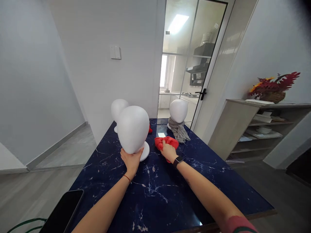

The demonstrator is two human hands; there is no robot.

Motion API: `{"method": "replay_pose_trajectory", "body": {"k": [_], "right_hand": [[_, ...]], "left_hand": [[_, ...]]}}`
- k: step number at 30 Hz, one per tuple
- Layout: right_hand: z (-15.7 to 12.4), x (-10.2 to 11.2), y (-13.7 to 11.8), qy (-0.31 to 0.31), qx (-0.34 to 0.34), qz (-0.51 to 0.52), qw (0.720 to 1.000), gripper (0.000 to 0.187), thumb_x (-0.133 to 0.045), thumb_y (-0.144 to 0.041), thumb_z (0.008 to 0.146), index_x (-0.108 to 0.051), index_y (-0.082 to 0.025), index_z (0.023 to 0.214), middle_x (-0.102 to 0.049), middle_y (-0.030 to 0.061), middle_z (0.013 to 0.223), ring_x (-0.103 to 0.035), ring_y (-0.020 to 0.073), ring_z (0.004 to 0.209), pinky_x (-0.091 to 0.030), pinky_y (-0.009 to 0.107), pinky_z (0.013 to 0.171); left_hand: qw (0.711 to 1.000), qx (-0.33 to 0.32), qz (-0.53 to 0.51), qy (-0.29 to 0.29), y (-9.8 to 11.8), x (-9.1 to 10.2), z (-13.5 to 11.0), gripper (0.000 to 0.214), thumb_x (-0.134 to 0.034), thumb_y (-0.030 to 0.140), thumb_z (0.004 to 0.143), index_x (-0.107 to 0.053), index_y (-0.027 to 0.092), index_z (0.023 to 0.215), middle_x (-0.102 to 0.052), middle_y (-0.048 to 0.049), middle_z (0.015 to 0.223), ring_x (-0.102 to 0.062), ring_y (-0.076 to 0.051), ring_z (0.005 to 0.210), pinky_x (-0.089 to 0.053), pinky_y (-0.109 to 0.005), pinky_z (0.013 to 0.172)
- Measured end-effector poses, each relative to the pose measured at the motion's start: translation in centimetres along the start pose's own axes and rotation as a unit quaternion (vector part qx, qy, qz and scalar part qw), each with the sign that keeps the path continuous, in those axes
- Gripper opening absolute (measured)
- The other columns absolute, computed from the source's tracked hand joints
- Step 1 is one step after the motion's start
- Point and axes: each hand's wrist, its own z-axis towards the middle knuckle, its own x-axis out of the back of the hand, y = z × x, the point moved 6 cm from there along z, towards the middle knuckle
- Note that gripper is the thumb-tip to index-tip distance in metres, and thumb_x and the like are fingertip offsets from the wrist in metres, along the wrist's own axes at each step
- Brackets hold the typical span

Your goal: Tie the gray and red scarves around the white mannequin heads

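My left hand [131,160] grips the neck of a white foam mannequin head [133,128], which is tilted toward me over its round base on the dark blue marble table [155,191]. My right hand [168,151], with a black watch on the wrist, rests on a crumpled red cloth [166,142] lying on the table and has hold of it. Farther back stand a second white head [118,109] at the left and a third white head [178,110] with a grey scarf [178,131] wrapped round its neck.
A black phone [63,212] lies at the table's near left corner beside a green cable. A bit of red shows behind the held head. A glass door stands beyond the table; a shelf unit [255,129] with a flower basket is at the right.
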Motion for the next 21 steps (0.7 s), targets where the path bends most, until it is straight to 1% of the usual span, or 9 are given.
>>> {"method": "replay_pose_trajectory", "body": {"k": [2,3,6,9,12,17,21], "right_hand": [[-0.5,0.2,1.8,0.004,-0.018,-0.007,1.000,0.047,-0.046,-0.031,0.088,-0.039,-0.008,0.128,-0.065,0.0196,0.094,-0.065,0.0278,0.088,-0.044,0.033,0.073],[-0.7,0.3,2.5,0.013,-0.025,-0.010,1.000,0.048,-0.046,-0.032,0.089,-0.037,-0.009,0.129,-0.065,0.0194,0.096,-0.065,0.0273,0.088,-0.044,0.033,0.073],[-1.4,0.3,3.5,0.052,-0.032,-0.004,0.998,0.049,-0.047,-0.036,0.088,-0.036,-0.016,0.132,-0.064,0.0156,0.104,-0.066,0.0246,0.086,-0.044,0.030,0.071],[-1.8,0.2,3.7,0.074,-0.021,0.026,0.997,0.050,-0.049,-0.037,0.086,-0.038,-0.022,0.132,-0.064,0.0116,0.109,-0.065,0.0233,0.086,-0.043,0.028,0.069],[-1.9,0.2,3.8,0.081,-0.012,0.058,0.995,0.050,-0.051,-0.038,0.084,-0.039,-0.024,0.131,-0.063,0.0087,0.113,-0.065,0.0229,0.087,-0.043,0.028,0.069],[-2.4,0.3,4.1,0.079,0.008,0.098,0.992,0.045,-0.051,-0.036,0.084,-0.045,-0.022,0.126,-0.061,0.0085,0.116,-0.063,0.0222,0.095,-0.044,0.028,0.074],[-2.6,0.3,4.0,0.080,0.020,0.117,0.990,0.042,-0.051,-0.034,0.085,-0.047,-0.021,0.124,-0.061,0.0088,0.114,-0.061,0.0215,0.098,-0.044,0.028,0.079]], "left_hand": [[1.000,-0.007,0.020,0.010,0.3,0.0,-0.5,0.090,-0.075,0.055,0.053,-0.040,0.011,0.123,-0.048,-0.0137,0.111,-0.046,-0.036,0.111,-0.038,-0.050,0.093],[0.999,-0.008,0.034,0.015,0.3,-0.1,-0.7,0.089,-0.074,0.056,0.053,-0.040,0.012,0.122,-0.048,-0.0129,0.110,-0.047,-0.035,0.110,-0.039,-0.050,0.092],[0.997,-0.002,0.071,0.008,0.1,-0.6,-0.8,0.086,-0.072,0.059,0.055,-0.042,0.010,0.119,-0.047,-0.0141,0.109,-0.047,-0.035,0.108,-0.039,-0.050,0.091],[0.995,-0.015,0.097,-0.014,-0.1,-1.3,-1.0,0.087,-0.068,0.063,0.058,-0.042,0.007,0.119,-0.046,-0.0170,0.111,-0.046,-0.036,0.109,-0.039,-0.050,0.091],[0.994,-0.043,0.091,-0.034,0.1,-1.7,-1.5,0.090,-0.066,0.064,0.060,-0.038,0.008,0.125,-0.044,-0.0178,0.116,-0.043,-0.037,0.113,-0.038,-0.051,0.091],[0.989,-0.082,0.085,-0.088,0.5,-1.9,-1.7,0.091,-0.064,0.062,0.064,-0.032,0.012,0.133,-0.040,-0.0193,0.127,-0.040,-0.037,0.117,-0.037,-0.051,0.092],[0.985,-0.121,0.046,-0.114,0.9,-2.1,-1.3,0.099,-0.067,0.059,0.063,-0.023,0.012,0.138,-0.041,-0.0201,0.130,-0.039,-0.035,0.120,-0.035,-0.048,0.096]]}}
